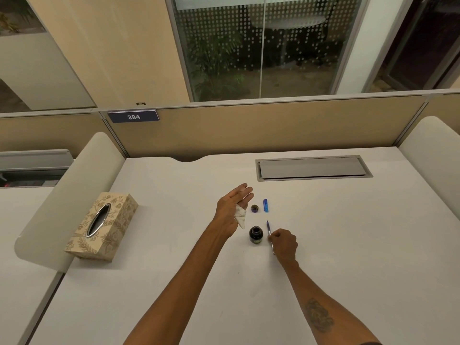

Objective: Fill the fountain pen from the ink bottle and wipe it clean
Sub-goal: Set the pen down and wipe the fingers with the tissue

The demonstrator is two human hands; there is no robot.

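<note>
A dark ink bottle (256, 235) stands uncapped on the white desk (348, 232). Its round cap (254, 208) lies just behind it, beside the blue pen cap (265, 205). My right hand (284, 242) grips the fountain pen (268, 229) to the right of the bottle, nib pointing away from me. My left hand (232, 207) hovers left of the bottle with fingers stretched out, and a crumpled white tissue (241, 216) is pinched under the thumb.
A patterned tissue box (102, 225) sits on the desk at the left. A grey cable hatch (313, 168) is set into the desk at the back right. Rounded white dividers flank the desk, with a beige partition behind.
</note>
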